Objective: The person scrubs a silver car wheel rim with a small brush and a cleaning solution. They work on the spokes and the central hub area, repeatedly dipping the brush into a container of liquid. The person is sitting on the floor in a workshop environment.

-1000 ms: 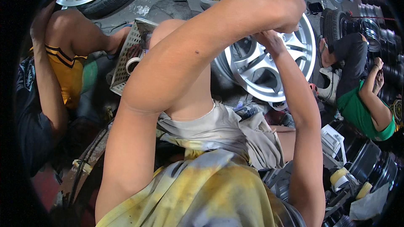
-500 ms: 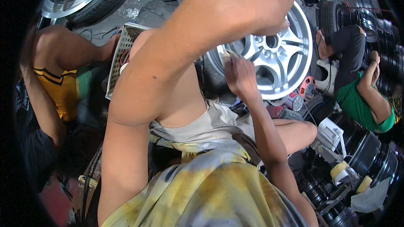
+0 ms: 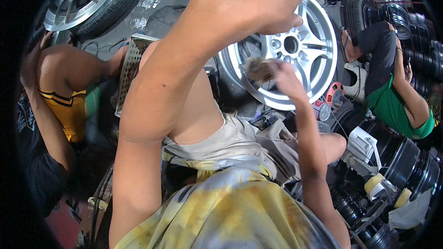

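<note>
A silver alloy wheel rim (image 3: 318, 46) stands in front of me, its spoked face toward me. My left arm reaches across its upper left part. My left hand (image 3: 290, 1) is at the wheel's top; a fingertip shows bent over the spokes, while the other fingers are hidden behind the hand and forearm. Lower down, my right hand (image 3: 287, 79) is closed on a crumpled brownish cloth (image 3: 258, 70) in front of the lower left spokes. That hand is somewhat blurred by motion.
On the left, a person in yellow shorts (image 3: 64, 110) sits beside a light perforated basket (image 3: 132, 69) and a tyred wheel (image 3: 108, 14). To the right sits a person in green (image 3: 399, 108). A can (image 3: 323, 110), a red reel (image 3: 334, 94) and stacked black rims (image 3: 397, 157) lie nearby.
My right hand has moved to the right across the wheel and turned, showing more of the cloth. My left hand keeps its place at the wheel's top. The whole view has shifted slightly.
</note>
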A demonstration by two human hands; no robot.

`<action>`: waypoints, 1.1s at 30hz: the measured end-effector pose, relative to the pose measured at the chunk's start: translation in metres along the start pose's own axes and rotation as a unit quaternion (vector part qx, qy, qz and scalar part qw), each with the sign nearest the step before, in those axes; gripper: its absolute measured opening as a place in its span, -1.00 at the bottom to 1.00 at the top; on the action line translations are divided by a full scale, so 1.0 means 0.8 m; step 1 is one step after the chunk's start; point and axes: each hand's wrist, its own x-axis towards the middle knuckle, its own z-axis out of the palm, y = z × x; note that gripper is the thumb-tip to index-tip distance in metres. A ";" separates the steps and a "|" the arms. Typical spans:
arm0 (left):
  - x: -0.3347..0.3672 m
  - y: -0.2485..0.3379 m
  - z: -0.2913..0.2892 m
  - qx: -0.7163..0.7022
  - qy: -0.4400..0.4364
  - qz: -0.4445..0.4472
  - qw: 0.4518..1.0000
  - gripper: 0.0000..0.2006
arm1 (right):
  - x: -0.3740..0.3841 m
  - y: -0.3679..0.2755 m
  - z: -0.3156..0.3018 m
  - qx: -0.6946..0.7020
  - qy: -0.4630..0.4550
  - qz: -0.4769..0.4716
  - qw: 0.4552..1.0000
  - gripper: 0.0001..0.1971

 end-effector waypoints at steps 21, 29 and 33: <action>0.071 0.005 -0.027 0.038 -0.366 -0.325 0.871 -0.67 | 0.185 -0.030 0.048 -0.352 0.281 -0.404 0.796 -0.63; 0.039 -0.018 -0.046 0.049 -0.334 -0.345 0.876 -0.67 | 0.114 0.042 -0.058 -0.197 0.171 -0.033 0.965 -0.77; 0.047 -0.012 -0.095 0.068 -0.344 -0.381 0.856 -0.63 | 0.109 0.052 -0.117 0.243 0.240 -0.015 0.940 -0.70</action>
